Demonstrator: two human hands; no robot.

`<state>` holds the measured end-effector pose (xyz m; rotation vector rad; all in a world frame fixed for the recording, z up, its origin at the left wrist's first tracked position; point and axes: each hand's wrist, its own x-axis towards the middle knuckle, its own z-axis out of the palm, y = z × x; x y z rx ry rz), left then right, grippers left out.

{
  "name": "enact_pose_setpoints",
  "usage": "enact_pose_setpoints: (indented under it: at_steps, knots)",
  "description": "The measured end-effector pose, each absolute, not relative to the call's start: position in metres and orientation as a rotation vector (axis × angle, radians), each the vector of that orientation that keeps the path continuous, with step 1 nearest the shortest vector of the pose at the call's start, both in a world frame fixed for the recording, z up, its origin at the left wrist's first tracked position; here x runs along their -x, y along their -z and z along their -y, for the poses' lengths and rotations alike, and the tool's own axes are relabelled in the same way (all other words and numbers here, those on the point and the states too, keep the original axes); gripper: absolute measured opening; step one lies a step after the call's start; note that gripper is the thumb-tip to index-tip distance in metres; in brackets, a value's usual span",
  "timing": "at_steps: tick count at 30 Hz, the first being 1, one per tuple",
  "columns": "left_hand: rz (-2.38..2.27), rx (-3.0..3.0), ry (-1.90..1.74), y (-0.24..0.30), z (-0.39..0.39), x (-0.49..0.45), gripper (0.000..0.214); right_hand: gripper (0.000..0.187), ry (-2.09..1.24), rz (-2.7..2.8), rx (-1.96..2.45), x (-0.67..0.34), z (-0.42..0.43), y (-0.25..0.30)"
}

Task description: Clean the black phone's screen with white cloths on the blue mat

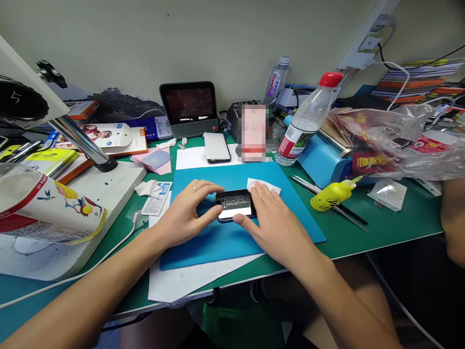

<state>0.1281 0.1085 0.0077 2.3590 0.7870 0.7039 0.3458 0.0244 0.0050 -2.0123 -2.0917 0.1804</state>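
A dark smartphone (237,212) lies sideways on the blue mat (214,247), with pale reflections across its glass. My left hand (192,208), a ring on one finger, closes around the phone's left end, the thumb at its near side and a finger by its far edge. Over the right end rests my right hand (274,220), its thumb at the near edge and its fingers close together. Those fingertips lie on a white tissue (275,188) just behind the phone. The palm hides the phone's right end and part of the tissue.
Behind the mat are a white phone-shaped item (217,147) and a smart display (191,109). At right stand a red-capped bottle (301,123) and a yellow squeeze bottle (331,195), beside tweezers (350,216). A white cable (109,252) crosses the left. A metal post (83,140) rises from a white base.
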Motion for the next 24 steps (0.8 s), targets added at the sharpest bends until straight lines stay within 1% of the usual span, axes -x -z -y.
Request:
enact_pose_setpoints:
  at_steps: [3,7,9,13,18,24]
  knots:
    - [-0.727,-2.323,-0.699,-0.009,-0.108,-0.128,0.033,0.103,-0.277,2.09,1.945,-0.318,-0.028,-0.006]
    - [-0.679,-2.296,-0.717,-0.008,-0.111,-0.124,0.037,0.088,-0.355,2.142,1.697,-0.29,-0.036,-0.008]
    - [-0.683,-2.29,-0.722,-0.007,-0.113,-0.122,0.038,0.085,-0.356,2.149,1.64,-0.287,-0.036,-0.009]
    - [-0.597,-2.318,-0.698,-0.006,-0.114,-0.119,0.038,0.084,-0.367,2.18,1.585,-0.291,-0.026,-0.011]
    - [-0.474,-2.372,-0.685,-0.009,-0.113,-0.119,0.037,0.091,-0.299,2.291,1.641,-0.292,-0.002,-0.008]
    - [-0.585,-2.317,-0.757,-0.007,-0.115,-0.117,0.038,0.068,-0.135,2.344,1.644,-0.292,0.007,0.0]
